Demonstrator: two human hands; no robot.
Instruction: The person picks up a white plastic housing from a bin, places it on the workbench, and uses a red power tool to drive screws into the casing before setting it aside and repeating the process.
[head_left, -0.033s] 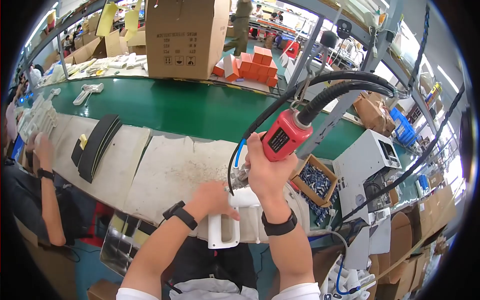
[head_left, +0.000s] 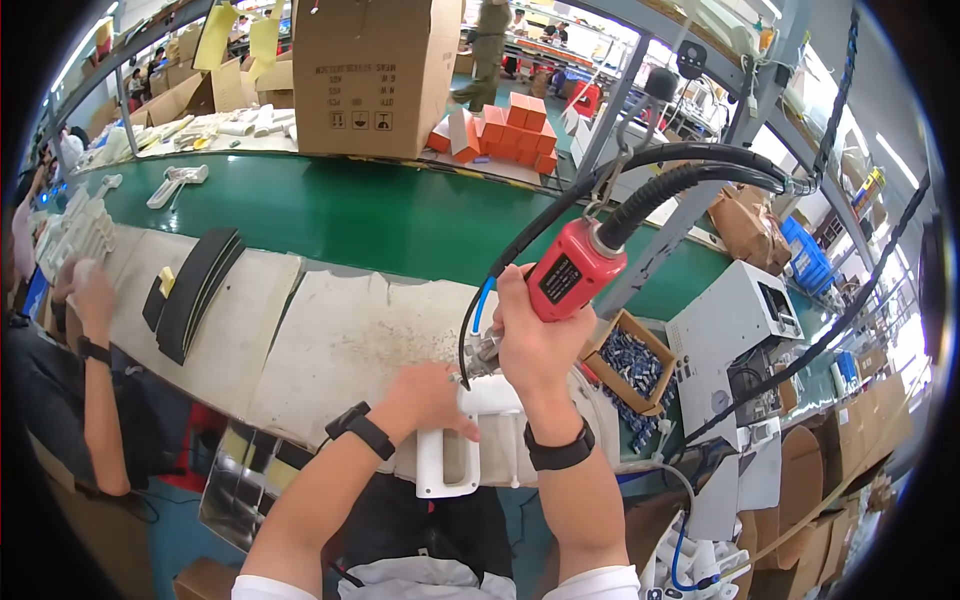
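My right hand (head_left: 543, 345) is wrapped around a red electric screwdriver (head_left: 568, 278) that hangs from a hook, with a black ribbed hose and a blue tube attached. The tool tilts, its metal front end pointing down and left toward a white plastic housing (head_left: 431, 466) with a looped handle. My left hand (head_left: 425, 395) grips the housing at its upper left, thumb pointing toward the handle. The screwdriver's tip is hidden by my fingers, so I cannot tell if it touches the part. The housing sits at the bench's near edge, its handle toward me.
A cardboard tray (head_left: 635, 362) of small blue pieces lies to the right, beside a grey-white machine (head_left: 725, 325). Dark foam strips (head_left: 200, 290) rest on the left. Behind the bench runs a green conveyor (head_left: 330, 215). A co-worker's arm (head_left: 98, 400) is at far left.
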